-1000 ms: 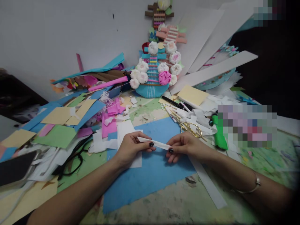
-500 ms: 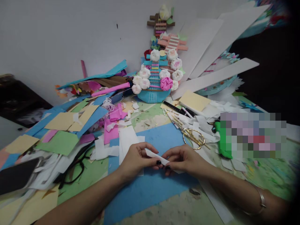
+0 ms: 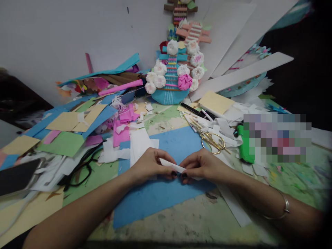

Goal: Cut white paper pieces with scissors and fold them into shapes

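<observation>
Between my two hands is a narrow strip of white paper (image 3: 171, 165), pinched from both ends. My left hand (image 3: 153, 164) grips its left part with thumb and fingers. On the other end, my right hand (image 3: 203, 167) pinches it, thumb close to the left thumb. Both hands are just over a blue paper sheet (image 3: 155, 204). Behind my left hand lie white paper pieces (image 3: 138, 143) on that sheet. Gold-handled scissors (image 3: 214, 142) rest beyond my right hand.
A blue paper guitar (image 3: 169, 95) with paper flowers leans at the back wall. Paper scraps (image 3: 61, 143), a phone (image 3: 19, 176) and a black cable (image 3: 83, 173) lie at left. A green object (image 3: 245, 145) and black pens (image 3: 192, 110) are at right.
The view has tilted slightly down, so everything sits higher in the picture. Both hands keep hold of the white paper strip in nearly the same pose.
</observation>
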### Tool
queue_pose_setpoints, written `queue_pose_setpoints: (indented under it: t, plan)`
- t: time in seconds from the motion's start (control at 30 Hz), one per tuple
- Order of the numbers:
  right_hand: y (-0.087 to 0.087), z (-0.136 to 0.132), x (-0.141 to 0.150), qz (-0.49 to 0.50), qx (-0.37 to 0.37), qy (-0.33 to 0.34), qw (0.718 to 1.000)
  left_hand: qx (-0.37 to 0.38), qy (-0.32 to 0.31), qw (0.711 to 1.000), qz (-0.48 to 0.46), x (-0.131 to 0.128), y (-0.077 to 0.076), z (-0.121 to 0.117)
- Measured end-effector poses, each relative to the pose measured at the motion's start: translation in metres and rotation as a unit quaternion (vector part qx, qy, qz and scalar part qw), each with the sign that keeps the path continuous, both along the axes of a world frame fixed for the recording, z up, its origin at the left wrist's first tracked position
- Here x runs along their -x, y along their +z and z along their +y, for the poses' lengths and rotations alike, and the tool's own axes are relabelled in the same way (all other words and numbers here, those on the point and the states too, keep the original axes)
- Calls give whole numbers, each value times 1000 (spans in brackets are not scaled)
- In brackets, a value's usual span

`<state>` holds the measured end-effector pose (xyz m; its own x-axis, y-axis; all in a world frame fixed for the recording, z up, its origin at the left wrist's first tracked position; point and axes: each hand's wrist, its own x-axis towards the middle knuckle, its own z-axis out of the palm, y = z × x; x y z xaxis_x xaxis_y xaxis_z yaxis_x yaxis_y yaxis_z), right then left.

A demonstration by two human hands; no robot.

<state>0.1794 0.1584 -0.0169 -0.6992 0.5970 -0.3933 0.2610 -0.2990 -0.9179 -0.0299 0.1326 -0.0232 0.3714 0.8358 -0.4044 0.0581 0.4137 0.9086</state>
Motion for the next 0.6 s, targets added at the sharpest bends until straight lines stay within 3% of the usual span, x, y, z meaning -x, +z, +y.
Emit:
queue_pose_setpoints:
  t: [0.13,0.43,0.6]
  plan:
    - [1,1,-1,3,-10,-15,1000,20,9,998,-54,1,2,2]
    - [6,15,-14,-1,-24,-1,1000,-9,60,997,-41,3,4,7]
    - [0,24,-20,23,-9,-1,1000,13,81,993,-80,7,2,10]
